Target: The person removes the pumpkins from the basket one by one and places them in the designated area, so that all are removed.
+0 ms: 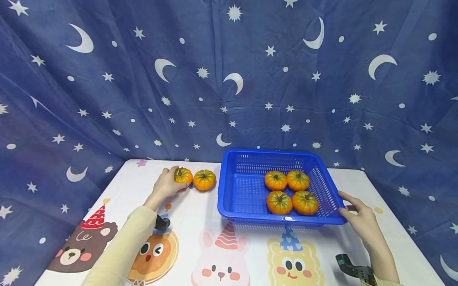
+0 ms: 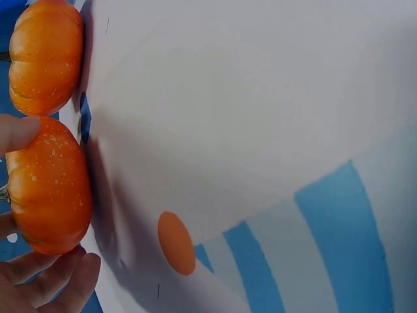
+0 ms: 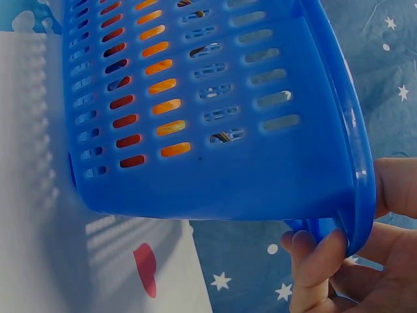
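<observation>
My left hand holds a small orange pumpkin at the table's back left, thumb on one side and fingers round the other. A second pumpkin sits beside it on the right. In the left wrist view, the held pumpkin lies between thumb and curled fingers, close against its neighbour. My right hand pinches the right rim of a blue plastic basket. Several pumpkins are grouped in the basket's right half. The right wrist view shows fingers curled under the rim.
A white tablecloth printed with cartoon animals covers the table. Behind it hangs a dark blue curtain with moons and stars, near the basket's back edge. Each wrist wears a black device, such as the one on the right.
</observation>
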Available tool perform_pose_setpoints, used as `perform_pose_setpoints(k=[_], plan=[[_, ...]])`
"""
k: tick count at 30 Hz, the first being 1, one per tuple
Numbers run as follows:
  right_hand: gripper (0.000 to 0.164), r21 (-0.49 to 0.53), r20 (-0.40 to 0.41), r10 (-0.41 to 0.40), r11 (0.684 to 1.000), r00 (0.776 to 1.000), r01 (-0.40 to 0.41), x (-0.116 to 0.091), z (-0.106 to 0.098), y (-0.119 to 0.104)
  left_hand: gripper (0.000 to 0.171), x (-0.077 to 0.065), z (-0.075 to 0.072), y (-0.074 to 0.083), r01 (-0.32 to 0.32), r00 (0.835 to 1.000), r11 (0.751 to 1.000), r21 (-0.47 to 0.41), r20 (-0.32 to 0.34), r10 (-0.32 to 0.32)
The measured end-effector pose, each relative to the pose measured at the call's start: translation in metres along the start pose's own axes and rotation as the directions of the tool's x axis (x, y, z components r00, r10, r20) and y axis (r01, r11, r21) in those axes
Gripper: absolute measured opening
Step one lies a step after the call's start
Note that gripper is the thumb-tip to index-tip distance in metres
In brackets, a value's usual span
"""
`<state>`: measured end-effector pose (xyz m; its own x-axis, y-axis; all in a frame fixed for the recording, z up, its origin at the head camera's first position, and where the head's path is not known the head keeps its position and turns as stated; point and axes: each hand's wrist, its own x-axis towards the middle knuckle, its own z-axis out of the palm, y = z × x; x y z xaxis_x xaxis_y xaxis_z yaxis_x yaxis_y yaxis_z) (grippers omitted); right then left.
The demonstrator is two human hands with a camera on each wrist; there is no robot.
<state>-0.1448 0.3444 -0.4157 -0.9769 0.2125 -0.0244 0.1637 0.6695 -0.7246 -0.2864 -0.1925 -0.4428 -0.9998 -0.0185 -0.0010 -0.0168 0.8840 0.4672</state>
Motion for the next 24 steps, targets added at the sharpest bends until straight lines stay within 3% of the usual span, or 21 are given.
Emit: perform_pose_setpoints(k=[13, 24], plan=[[0.054, -0.009, -0.014, -0.006, 1.0, 1.0, 0.006, 0.0003, 0.0013, 0.0, 0.086, 0.0047, 0.001, -0.0016, 0.017, 0.999, 1.0, -0.008, 0.036, -0.017], [0.055, -0.012, 0.0, 0.0, 1.0, 1.0, 0.0, -0.0004, -0.0005, -0.0007, 0.086, 0.0035, -0.0022, -0.0003, 0.001, 1.0, 1.0, -0.027, 0.028, -0.001]])
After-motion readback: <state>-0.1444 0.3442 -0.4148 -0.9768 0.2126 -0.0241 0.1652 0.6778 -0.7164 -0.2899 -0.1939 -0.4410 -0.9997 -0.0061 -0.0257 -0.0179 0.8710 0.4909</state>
